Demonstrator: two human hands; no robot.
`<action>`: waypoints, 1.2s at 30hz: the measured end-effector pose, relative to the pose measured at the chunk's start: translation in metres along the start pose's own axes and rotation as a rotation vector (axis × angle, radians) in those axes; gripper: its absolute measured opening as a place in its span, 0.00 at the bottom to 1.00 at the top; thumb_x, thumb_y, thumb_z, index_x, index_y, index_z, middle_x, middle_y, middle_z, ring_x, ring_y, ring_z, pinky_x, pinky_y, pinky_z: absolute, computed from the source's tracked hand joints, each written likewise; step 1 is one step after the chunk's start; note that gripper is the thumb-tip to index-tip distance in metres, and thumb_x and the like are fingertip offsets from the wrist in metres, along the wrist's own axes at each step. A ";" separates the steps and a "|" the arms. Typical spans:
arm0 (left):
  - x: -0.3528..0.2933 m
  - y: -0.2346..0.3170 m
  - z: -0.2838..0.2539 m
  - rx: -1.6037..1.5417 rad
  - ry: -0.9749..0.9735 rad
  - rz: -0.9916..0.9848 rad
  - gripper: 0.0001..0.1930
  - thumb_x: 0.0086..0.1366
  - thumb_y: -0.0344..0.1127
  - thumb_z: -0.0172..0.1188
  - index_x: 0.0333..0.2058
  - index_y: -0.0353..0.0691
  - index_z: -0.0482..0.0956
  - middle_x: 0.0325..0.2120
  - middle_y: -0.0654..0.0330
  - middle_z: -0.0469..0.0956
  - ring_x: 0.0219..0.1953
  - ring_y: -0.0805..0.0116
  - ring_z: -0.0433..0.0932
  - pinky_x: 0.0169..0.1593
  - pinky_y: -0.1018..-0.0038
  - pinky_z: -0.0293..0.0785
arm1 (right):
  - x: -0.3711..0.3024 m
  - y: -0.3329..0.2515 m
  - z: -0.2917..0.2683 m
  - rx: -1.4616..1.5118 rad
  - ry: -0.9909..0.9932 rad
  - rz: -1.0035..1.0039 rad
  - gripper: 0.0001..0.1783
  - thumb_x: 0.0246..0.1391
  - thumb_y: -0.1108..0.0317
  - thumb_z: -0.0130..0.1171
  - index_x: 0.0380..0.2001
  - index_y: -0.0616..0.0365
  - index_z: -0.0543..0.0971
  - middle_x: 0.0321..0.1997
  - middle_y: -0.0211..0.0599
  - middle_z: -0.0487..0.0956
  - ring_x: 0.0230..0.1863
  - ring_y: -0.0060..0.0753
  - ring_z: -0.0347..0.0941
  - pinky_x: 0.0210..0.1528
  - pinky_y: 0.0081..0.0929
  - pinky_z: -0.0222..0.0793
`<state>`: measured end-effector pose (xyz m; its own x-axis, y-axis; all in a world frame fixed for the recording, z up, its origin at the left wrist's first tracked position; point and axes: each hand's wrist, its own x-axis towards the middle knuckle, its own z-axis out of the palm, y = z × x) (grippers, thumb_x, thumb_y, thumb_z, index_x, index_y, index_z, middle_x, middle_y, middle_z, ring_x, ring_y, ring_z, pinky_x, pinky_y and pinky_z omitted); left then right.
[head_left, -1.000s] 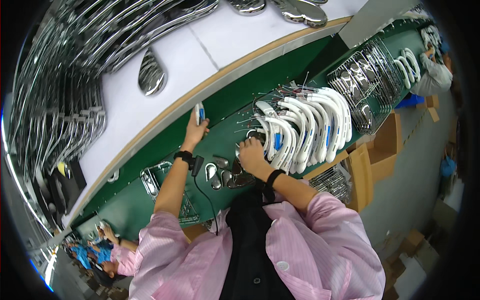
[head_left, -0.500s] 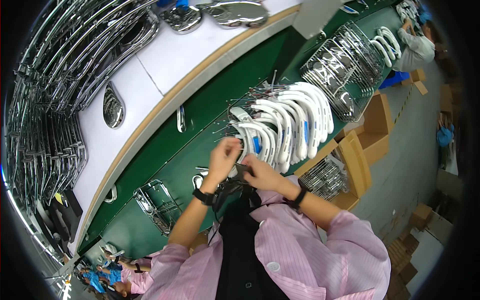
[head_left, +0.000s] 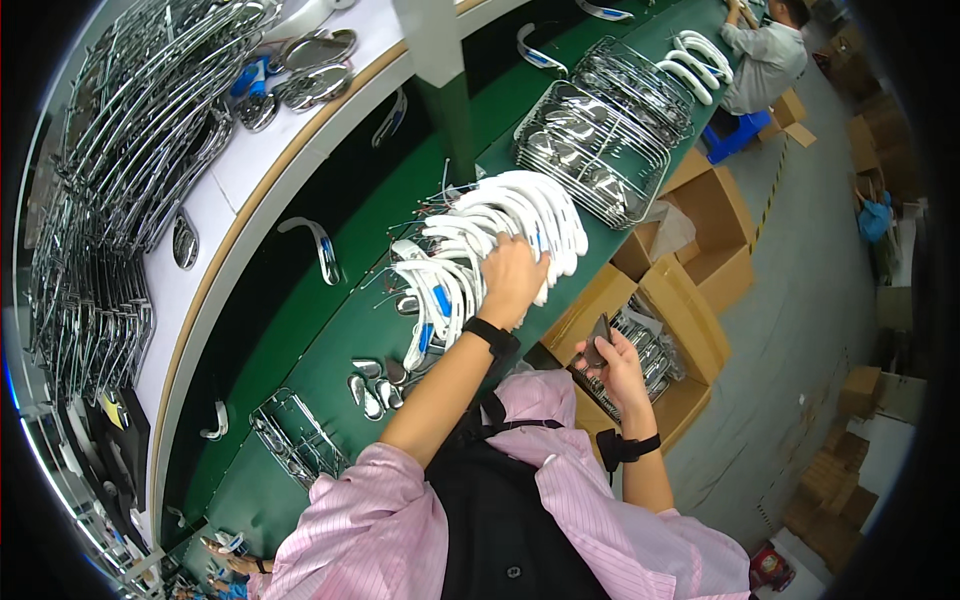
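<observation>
My left hand (head_left: 512,275) reaches over a fanned row of white curved pieces (head_left: 555,215) on the green bench. Its fingers are curled down onto the pieces in the middle of the row, and the fingertips are partly hidden. Thin wires stick out from the far-left ends of the pieces, and a few carry blue patches. Off to the right, above an open carton, my right hand (head_left: 622,370) pinches a small, flat, dark object (head_left: 599,342) whose kind I cannot make out.
Small chrome parts (head_left: 372,388) and a chrome wire frame (head_left: 297,440) lie on the bench at left. Wire baskets (head_left: 590,150) stand beyond the white row. Cartons (head_left: 690,330) line the right side. A raised white shelf (head_left: 215,190) holds chrome tubing. A co-worker (head_left: 765,55) sits at the far right.
My hands, close together before, are apart. The left has moved onto the white pieces; the right has swung over the carton with the dark object. The view has shifted too.
</observation>
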<state>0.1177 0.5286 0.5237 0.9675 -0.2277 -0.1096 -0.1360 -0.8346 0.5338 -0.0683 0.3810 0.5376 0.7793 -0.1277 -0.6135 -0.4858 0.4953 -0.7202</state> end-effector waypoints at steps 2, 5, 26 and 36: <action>0.004 -0.006 0.000 -0.059 -0.009 -0.033 0.21 0.53 0.48 0.63 0.29 0.30 0.79 0.31 0.42 0.77 0.32 0.43 0.79 0.37 0.56 0.75 | -0.006 0.003 -0.002 0.045 0.015 -0.020 0.08 0.64 0.67 0.48 0.43 0.59 0.70 0.38 0.41 0.81 0.28 0.28 0.78 0.24 0.17 0.71; 0.003 -0.016 -0.009 -0.258 0.067 -0.080 0.19 0.55 0.45 0.60 0.26 0.30 0.72 0.28 0.43 0.74 0.31 0.43 0.75 0.37 0.57 0.72 | -0.009 -0.001 0.002 0.097 0.016 -0.044 0.10 0.65 0.66 0.47 0.46 0.58 0.70 0.38 0.42 0.81 0.29 0.27 0.78 0.25 0.17 0.70; -0.143 -0.044 -0.205 -1.719 0.614 -0.061 0.23 0.70 0.46 0.34 0.60 0.44 0.55 0.50 0.50 0.71 0.51 0.58 0.73 0.55 0.59 0.70 | -0.035 -0.076 0.261 -0.741 -0.553 -1.210 0.29 0.41 0.69 0.70 0.50 0.64 0.75 0.45 0.45 0.73 0.43 0.44 0.72 0.42 0.31 0.69; -0.163 -0.056 -0.205 -1.472 0.641 -0.040 0.27 0.68 0.32 0.46 0.62 0.44 0.47 0.51 0.51 0.68 0.50 0.62 0.73 0.52 0.63 0.74 | -0.031 -0.057 0.273 -0.796 -0.651 -1.240 0.30 0.38 0.67 0.72 0.49 0.61 0.78 0.42 0.42 0.72 0.38 0.39 0.68 0.37 0.29 0.67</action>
<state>0.0111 0.7151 0.6839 0.9421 0.3353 0.0075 -0.1626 0.4373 0.8845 0.0432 0.5914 0.6862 0.7556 0.3817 0.5323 0.6311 -0.2066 -0.7477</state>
